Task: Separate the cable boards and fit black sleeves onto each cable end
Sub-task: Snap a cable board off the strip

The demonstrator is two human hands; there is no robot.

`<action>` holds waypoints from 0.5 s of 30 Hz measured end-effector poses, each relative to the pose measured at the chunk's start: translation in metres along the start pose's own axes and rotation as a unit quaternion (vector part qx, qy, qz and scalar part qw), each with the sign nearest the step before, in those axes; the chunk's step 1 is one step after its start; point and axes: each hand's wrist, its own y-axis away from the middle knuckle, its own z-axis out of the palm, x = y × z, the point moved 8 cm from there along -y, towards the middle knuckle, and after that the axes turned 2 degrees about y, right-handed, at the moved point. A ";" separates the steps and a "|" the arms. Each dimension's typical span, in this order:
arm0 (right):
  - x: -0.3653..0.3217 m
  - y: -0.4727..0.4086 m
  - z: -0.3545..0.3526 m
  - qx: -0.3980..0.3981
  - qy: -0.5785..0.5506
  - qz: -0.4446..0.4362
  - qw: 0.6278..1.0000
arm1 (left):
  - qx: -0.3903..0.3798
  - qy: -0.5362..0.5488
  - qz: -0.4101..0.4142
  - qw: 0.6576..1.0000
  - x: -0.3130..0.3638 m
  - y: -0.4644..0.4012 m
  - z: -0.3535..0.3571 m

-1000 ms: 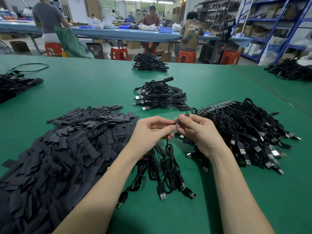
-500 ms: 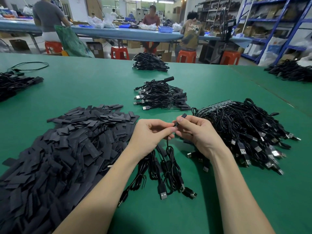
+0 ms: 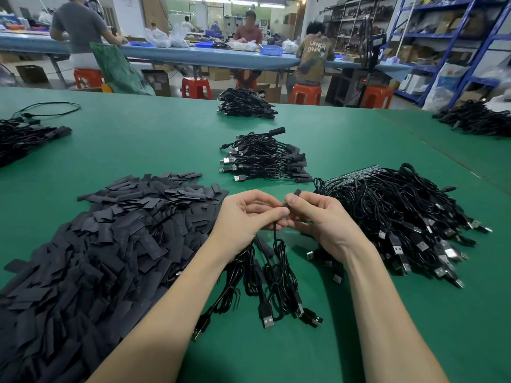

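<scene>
- Head view, nearest first: a small bunch of cables (image 3: pixel 265 283) hangs from the hands down to the green table (image 3: pixel 276 349), plugs resting on the cloth.
- Left hand (image 3: pixel 243 219) has its fingers curled round one cable just below its end, thumb and forefinger pinching it.
- Right hand (image 3: pixel 318 217) pinches a black sleeve (image 3: pixel 295 195) between thumb and fingertips, the sleeve's far end poking up past the fingers; the two hands touch at the fingertips.
- Sleeve looks partly slid onto the cable end, though the fingers hide the joint, so I cannot tell how far on it sits.
- To the left lies a big heap of loose sleeves (image 3: pixel 96 244), just beside the left forearm.
- To the right lies a thick pile of cables (image 3: pixel 401 217), with a strip of joined boards (image 3: pixel 356 174) showing at its far edge, seemingly not yet split apart.
- Beyond the hands sits a neat stack of sleeved cables (image 3: pixel 265 158), which I judge to be finished work.
- Farther off lie more cable piles, one at the table's far edge (image 3: pixel 246 105), and people sit at a blue bench (image 3: pixel 210 58).
- Judging by pile sizes, only a small share is done; most remains.
</scene>
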 end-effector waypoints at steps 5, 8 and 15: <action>-0.001 -0.001 -0.001 0.026 -0.061 -0.024 0.998 | 0.000 0.026 -0.020 0.999 -0.002 -0.001 0.000; -0.005 -0.001 0.001 0.021 -0.053 -0.043 0.997 | 0.007 0.021 -0.021 1.000 -0.002 0.000 -0.001; -0.004 -0.001 -0.001 0.043 -0.049 -0.051 0.997 | -0.011 0.015 0.001 1.000 0.001 0.000 0.000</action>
